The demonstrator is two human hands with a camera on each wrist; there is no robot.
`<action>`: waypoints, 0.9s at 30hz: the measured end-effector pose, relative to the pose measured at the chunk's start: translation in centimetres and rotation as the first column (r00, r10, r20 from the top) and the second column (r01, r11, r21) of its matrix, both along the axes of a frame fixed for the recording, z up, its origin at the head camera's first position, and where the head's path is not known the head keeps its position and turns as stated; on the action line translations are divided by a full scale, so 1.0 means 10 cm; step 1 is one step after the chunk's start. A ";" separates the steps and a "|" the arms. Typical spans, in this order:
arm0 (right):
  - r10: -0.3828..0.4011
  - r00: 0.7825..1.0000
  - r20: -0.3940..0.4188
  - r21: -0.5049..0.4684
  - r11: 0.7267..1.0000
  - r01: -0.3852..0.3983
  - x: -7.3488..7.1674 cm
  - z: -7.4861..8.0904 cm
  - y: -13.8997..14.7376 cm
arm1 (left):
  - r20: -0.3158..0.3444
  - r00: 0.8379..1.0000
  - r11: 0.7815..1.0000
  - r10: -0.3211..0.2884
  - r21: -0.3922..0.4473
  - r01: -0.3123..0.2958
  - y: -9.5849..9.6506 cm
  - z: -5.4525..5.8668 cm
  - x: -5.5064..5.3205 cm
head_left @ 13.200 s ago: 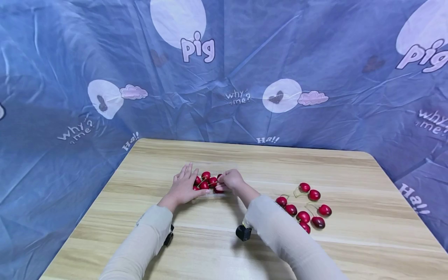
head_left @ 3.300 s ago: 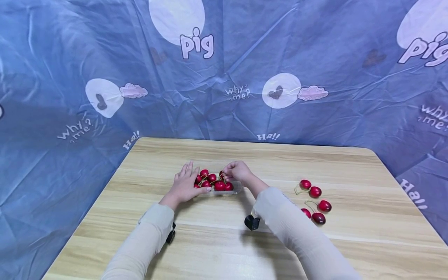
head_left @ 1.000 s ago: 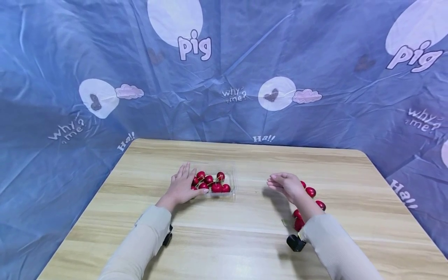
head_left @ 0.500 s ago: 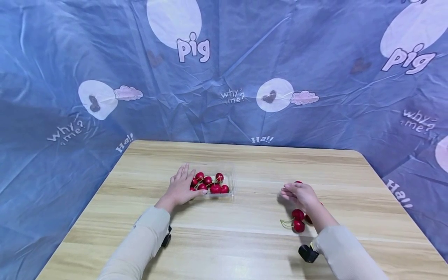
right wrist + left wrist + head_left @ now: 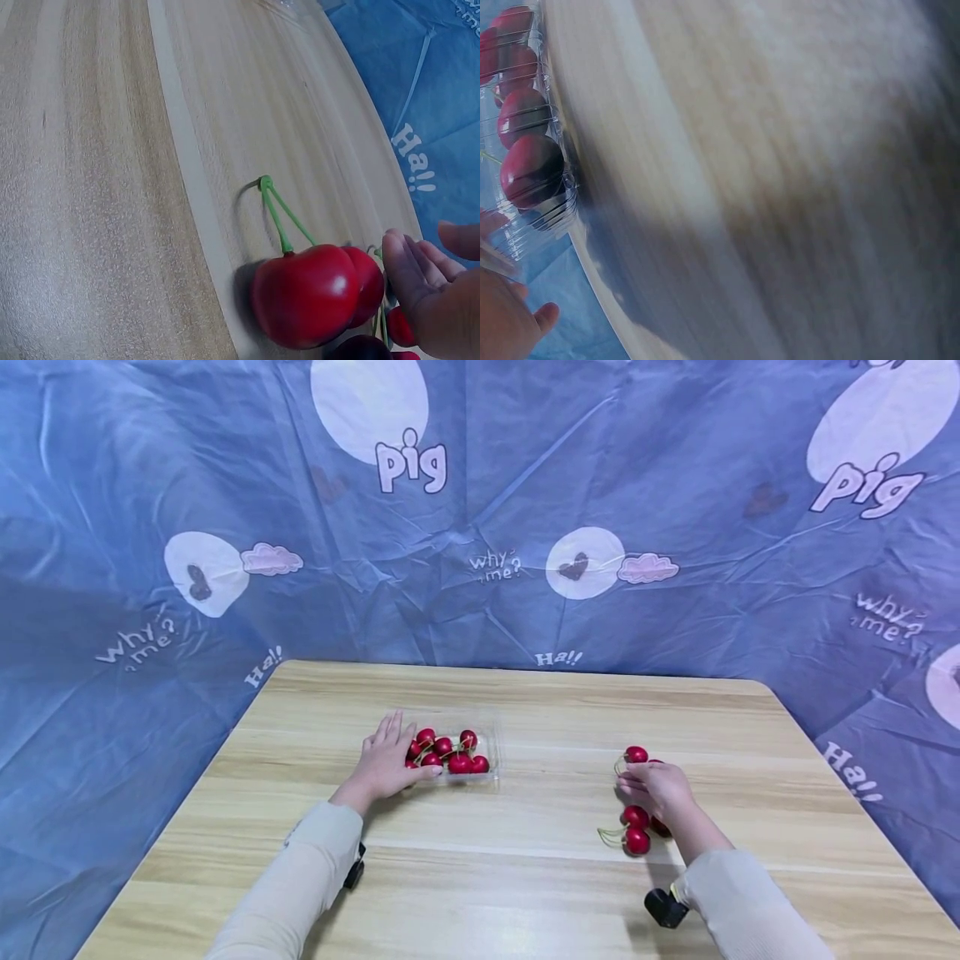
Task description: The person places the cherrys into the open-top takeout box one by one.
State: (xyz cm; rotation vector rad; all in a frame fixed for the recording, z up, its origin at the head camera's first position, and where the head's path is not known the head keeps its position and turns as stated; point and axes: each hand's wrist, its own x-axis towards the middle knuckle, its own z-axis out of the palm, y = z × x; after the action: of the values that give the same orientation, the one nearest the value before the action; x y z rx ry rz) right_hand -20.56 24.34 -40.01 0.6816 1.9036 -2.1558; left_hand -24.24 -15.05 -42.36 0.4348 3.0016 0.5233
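The clear box (image 5: 491, 750) stands on the desk (image 5: 480, 877), cherries inside it (image 5: 459, 764). The left hand (image 5: 381, 766) lies over the box's left end, fingers straight and parted, gripping nothing, probably to stop light plastic sliding. Well to the right of the box are the loose cherries (image 5: 636, 841), a front pair joined by stems. Among them the right hand (image 5: 663, 787) has its fingers extended, thumb apart, apparently angled for stems, easier to pinch than round fruit; whether they touch one is hard to tell.

Long pale beige sleeves (image 5: 294, 878) leave the hands (image 5: 384, 763) bare, with a small black device (image 5: 664, 908) at each wrist.
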 end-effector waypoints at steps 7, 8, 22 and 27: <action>-0.064 0.997 0.034 0.036 0.997 0.063 -0.01 -0.06 0.03 | 0.006 1.000 1.000 0.003 -0.003 -0.003 0.00 0.00 -0.01; -0.065 0.997 0.036 0.036 0.997 0.064 -0.02 -0.09 0.04 | 0.007 1.000 1.000 0.003 -0.003 -0.003 0.01 0.00 -0.01; -0.152 0.986 0.062 0.017 0.988 0.151 -0.07 -0.14 -0.02 | 0.012 1.000 1.000 0.006 -0.003 -0.006 0.01 -0.01 -0.01; -0.214 0.968 0.134 -0.005 0.976 0.217 -0.11 -0.13 -0.04 | 0.008 1.000 1.000 0.006 0.002 -0.006 0.01 -0.02 -0.02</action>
State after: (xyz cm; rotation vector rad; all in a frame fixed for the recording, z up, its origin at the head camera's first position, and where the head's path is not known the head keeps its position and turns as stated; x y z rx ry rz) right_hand -21.66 23.91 -41.31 1.0443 1.8120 -2.1862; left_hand -24.44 -14.92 -42.61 0.4227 2.9955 0.5280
